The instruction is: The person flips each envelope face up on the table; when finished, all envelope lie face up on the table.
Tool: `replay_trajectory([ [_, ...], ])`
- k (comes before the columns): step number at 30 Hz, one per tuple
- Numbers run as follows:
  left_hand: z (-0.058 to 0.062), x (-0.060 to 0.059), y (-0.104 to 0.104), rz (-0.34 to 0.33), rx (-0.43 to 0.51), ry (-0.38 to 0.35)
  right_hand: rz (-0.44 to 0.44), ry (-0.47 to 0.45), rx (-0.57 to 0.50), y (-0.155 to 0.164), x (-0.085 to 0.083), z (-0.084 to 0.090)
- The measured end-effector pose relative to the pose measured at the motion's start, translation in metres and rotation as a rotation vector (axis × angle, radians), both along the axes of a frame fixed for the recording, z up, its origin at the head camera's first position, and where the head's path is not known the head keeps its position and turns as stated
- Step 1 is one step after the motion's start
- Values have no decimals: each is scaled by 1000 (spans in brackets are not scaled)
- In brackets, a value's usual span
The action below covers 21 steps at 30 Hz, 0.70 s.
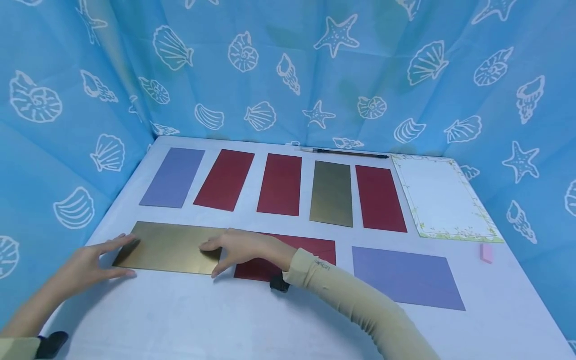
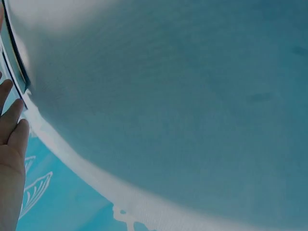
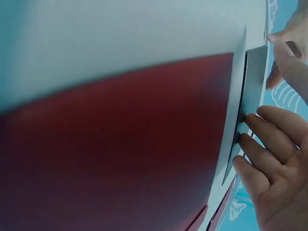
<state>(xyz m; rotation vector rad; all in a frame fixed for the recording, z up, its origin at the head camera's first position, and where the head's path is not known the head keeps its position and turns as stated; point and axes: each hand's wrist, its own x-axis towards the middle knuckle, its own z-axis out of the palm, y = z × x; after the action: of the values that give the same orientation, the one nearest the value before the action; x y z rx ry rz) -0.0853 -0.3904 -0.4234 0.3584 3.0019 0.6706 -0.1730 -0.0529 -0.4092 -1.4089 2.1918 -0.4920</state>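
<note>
Apparently at the positioning step: gold card [image 1: 168, 245] flat in the front row, far left, left hand [image 1: 92, 270] at its outer end, right hand [image 1: 245, 246] at its inner end, both spread wide and fairly straight-fingered, no firm grip seen. Next move likely calls for light, even pressure from both sides so it sits square to the red card [image 1: 319, 245] just beside it. White tabletop [image 1: 180, 320], five more cards [image 1: 279, 185] in a back row, brush [image 1: 351, 153] behind, bordered sheet [image 1: 445, 195] and pink block [image 1: 487, 253] right; blue shell-print curtain [image 1: 288, 30] round about
</note>
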Motion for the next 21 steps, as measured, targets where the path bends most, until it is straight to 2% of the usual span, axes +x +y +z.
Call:
replay_trajectory([
  [6, -3, -3, 1, -27, 4, -23, 14, 18, 25, 0, 1, -3],
  [13, -6, -2, 1, -27, 10, 88, 14, 59, 36, 0, 1, -5],
  [21, -6, 0, 1, -40, -13, 158, 16, 49, 19, 1, 2, -5],
])
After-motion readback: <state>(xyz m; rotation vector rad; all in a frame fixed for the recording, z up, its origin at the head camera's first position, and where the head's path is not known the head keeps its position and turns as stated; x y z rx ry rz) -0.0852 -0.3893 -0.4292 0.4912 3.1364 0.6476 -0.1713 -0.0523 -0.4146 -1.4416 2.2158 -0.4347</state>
